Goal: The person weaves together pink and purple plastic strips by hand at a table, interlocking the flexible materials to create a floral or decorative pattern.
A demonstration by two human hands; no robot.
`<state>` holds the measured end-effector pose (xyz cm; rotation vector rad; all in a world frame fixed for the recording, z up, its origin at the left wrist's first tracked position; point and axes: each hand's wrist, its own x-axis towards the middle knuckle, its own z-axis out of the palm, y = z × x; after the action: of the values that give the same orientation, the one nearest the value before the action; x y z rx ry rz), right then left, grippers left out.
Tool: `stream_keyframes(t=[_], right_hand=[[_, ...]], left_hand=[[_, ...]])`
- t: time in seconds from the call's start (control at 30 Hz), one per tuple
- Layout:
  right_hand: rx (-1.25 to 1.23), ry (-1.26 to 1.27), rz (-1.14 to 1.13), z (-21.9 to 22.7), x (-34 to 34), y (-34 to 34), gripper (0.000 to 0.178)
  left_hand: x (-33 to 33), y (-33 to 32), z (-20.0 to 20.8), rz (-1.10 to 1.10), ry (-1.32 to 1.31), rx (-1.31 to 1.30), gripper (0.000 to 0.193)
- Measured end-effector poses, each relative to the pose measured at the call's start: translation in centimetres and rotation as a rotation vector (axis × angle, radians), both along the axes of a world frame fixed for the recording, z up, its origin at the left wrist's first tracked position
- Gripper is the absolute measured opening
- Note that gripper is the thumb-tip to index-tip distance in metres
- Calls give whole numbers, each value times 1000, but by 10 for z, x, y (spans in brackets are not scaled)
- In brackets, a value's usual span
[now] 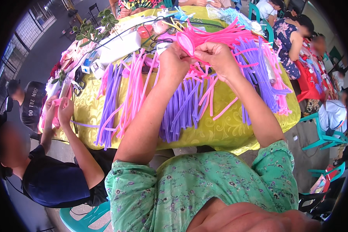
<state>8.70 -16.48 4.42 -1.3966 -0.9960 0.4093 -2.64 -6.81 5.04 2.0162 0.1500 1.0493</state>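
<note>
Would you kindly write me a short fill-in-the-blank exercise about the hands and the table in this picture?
1. The left hand and right hand hold a looped piece coloured ____.
2. The tablecloth is mainly ____ in colour.
3. The long box beyond the left hand is ____ in colour.
4. The neighbour in a dark shirt sits on the person's ____ side.

Missing words: pink; yellow; white; left.

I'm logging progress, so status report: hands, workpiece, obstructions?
Left hand and right hand pinching pink loop at its base. Loop teardrop-shaped. Purple stems crowd table, none covering loop.
</note>
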Motion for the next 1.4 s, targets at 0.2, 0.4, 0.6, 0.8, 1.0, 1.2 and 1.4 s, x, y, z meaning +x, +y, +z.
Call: stream_keyframes(t=[0.2,0.4,0.6,0.8,1.0,1.2,1.4], right_hand=[[-59,-546,-275,-2,-12,0,6],[-66,-464,-223,-3,-5,1,16],[-65,-739,-230,0,-7,-4,14],[-9,-707,-115,9,-17,-7,17],[-95,-750,-76,14,-14,-14,19],[-46,-858,-93,10,-12,-11,16],[-184,-853,-52,9,-4,-12,16]], left_hand=[[1,-7,2,261,205,252,35],[1,5,-1,-135,33,-118,30],[-4,5,7,-172,1,-566,17],[-8,15,-1,-306,-83,-662,11],[-10,10,16,-343,26,-886,11],[-6,15,4,-335,-13,-1020,13],[-6,12,8,-307,6,-1024,15]])
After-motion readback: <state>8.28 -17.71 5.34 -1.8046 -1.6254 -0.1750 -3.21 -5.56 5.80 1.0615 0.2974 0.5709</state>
